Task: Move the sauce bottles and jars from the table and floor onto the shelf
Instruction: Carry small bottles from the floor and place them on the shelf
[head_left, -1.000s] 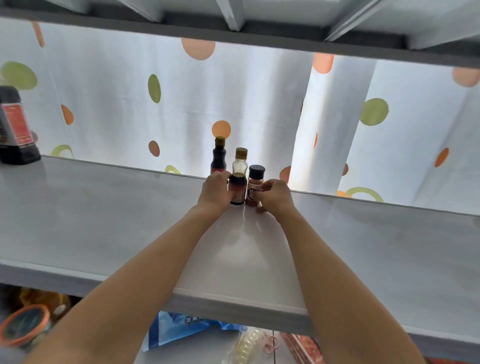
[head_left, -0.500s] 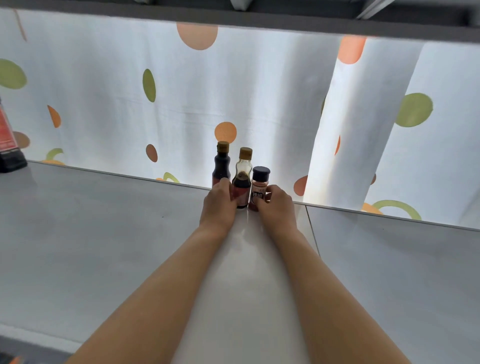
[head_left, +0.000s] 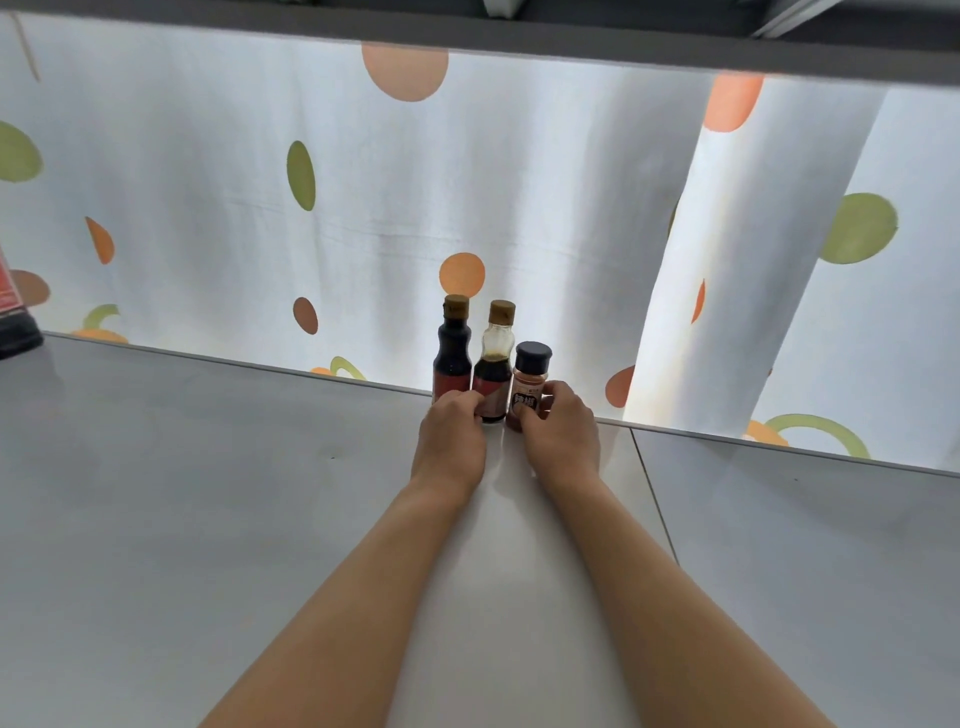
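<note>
A pale curtain with orange, green and brown spots (head_left: 234, 171) hangs behind the long grey shelf board (head_left: 208, 493). At the far left edge stands a large dark bottle with a red label (head_left: 13, 317), only partly in view. At the shelf's back edge three small containers stand upright, touching in a row: a full dark-sauce bottle with a tan cap (head_left: 453, 351), a half-full clear glass bottle with a tan cap (head_left: 494, 364), and a small reddish spice jar with a black lid (head_left: 530, 382). The left hand (head_left: 453, 439) pinches the half-full bottle's base; the right hand (head_left: 563, 428) curls round the spice jar. A careless release (nothing rigid shows behind them) could tip one off the back.
</note>
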